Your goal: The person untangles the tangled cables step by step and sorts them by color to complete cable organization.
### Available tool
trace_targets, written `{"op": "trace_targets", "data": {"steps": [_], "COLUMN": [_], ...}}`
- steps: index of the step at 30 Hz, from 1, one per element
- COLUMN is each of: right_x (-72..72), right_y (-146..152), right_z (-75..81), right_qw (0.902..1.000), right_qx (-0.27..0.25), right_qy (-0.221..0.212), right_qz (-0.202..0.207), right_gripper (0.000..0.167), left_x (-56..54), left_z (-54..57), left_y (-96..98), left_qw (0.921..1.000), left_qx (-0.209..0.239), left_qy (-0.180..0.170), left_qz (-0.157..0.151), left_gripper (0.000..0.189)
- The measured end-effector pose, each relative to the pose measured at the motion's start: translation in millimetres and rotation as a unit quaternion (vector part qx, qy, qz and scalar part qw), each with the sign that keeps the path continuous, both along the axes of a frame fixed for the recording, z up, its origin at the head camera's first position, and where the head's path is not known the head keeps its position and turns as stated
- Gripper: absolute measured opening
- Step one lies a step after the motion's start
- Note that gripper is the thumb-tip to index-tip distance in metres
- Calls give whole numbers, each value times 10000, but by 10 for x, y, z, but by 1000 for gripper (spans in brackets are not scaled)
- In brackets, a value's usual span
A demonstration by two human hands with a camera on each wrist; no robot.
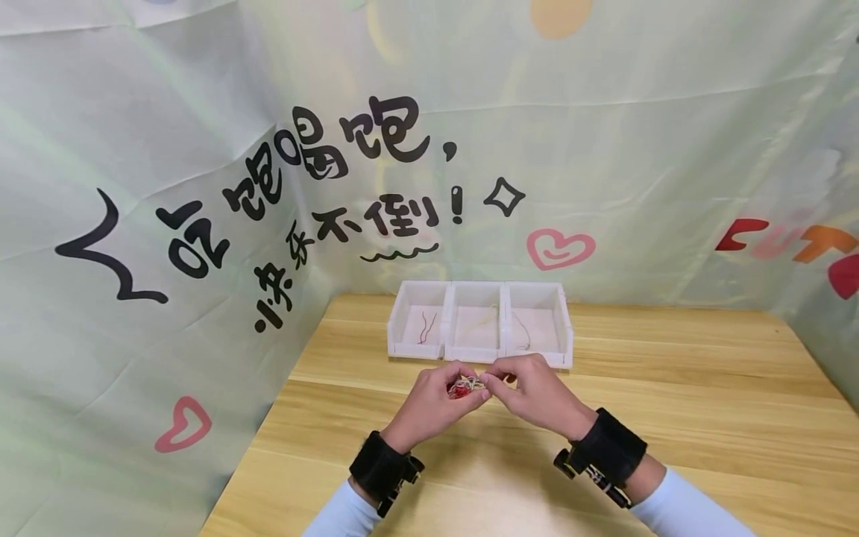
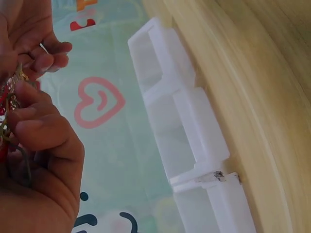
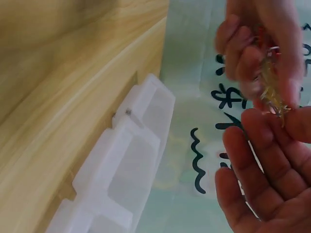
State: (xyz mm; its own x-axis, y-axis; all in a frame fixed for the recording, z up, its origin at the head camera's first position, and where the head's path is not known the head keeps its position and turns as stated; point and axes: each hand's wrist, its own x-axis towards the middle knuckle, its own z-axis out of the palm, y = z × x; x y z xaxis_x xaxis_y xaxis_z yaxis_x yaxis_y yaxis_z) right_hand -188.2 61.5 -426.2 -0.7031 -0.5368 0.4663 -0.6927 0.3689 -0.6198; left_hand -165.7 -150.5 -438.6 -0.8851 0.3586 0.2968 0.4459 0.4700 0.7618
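In the head view, my left hand (image 1: 429, 409) grips a tangled bundle of thin wires (image 1: 461, 388) in red, pale and yellowish colours, held above the table in front of the trays. My right hand (image 1: 537, 394) meets it from the right. In the right wrist view, its thumb and index finger pinch wire ends at the bundle's (image 3: 270, 83) lower tip, while the other fingers extend loosely. The left wrist view shows curled left fingers (image 2: 41, 131) around the bundle, with a dark loop of wire by the palm. Much of the bundle is hidden by the fingers.
Three joined white trays stand behind the hands: the left tray (image 1: 396, 328) holds red wires (image 1: 424, 332), the middle one a yellow wire (image 1: 483, 323), the right one a thin dark wire (image 1: 522, 333). Beneath is a wooden table (image 1: 671, 388); a printed cloth (image 1: 644, 164) hangs behind.
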Motion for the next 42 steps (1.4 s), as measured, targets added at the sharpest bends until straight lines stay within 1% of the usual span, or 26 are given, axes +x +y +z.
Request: {"op": "trace_targets", "data": {"steps": [3,6,7,9,12,14,16,22,26,28,29,31,33,35,36,38,39,40,42], "right_x": [-6,-26,-33,-45,-42,-27,-10,16,23,14,7,-9,-22,-31,-30,-17,-5,14,61], "right_y": [37,88,102,119,115,110,107,103,130,169,198,269,343,380,381,349,319,291,240], "right_z": [-2,21,30,41,45,49,58,71,71,68,66,63,63,53,48,39,35,37,60], "right_qw": [9995,9993,9994,9997,9977,9952,9929,9865,9801,9776,9772,9778,9789,9822,9848,9915,9946,9972,9995], "right_qx": [21,-57,-67,-15,188,246,259,294,159,33,-31,-171,-293,-317,-313,-273,-277,-266,-125], "right_qy": [229,131,47,-202,-564,-808,-1034,-1541,-1840,-1930,-1940,-1961,-1966,-1840,-1709,-1260,-977,-656,3], "right_qz": [-210,-351,-322,-107,332,499,529,473,722,837,858,720,469,186,48,-161,-196,-247,-273], "right_gripper": [14,16,16,16,12,11,10,12,13,13,13,13,11,11,11,8,8,11,30], "left_x": [2,8,11,14,15,14,12,15,12,6,2,-9,-17,-26,-27,-30,-30,-31,-29], "left_z": [-4,-13,-17,-24,-25,-26,-27,-26,-27,-35,-41,-63,-87,-111,-116,-116,-110,-103,-81], "left_y": [-2,-13,-16,-18,-5,9,23,47,46,29,14,-26,-67,-94,-100,-95,-86,-72,-43], "left_qw": [9998,9995,9995,9994,9984,9972,9958,9926,9901,9903,9907,9923,9944,9957,9962,9964,9962,9960,9951], "left_qx": [-166,-256,-263,-260,-299,-344,-413,-517,-460,-350,-313,-206,-94,-41,-6,-5,-33,-78,-180], "left_qy": [101,151,164,209,448,634,782,1055,1256,1270,1263,1188,1041,926,870,824,831,849,902], "left_qz": [-47,-45,-47,-53,-141,-206,-225,-302,-429,-443,-399,-267,-141,-92,-110,-193,-241,-283,-365], "left_gripper": [28,31,30,26,18,17,16,15,19,22,23,23,23,23,23,22,22,22,21]}}
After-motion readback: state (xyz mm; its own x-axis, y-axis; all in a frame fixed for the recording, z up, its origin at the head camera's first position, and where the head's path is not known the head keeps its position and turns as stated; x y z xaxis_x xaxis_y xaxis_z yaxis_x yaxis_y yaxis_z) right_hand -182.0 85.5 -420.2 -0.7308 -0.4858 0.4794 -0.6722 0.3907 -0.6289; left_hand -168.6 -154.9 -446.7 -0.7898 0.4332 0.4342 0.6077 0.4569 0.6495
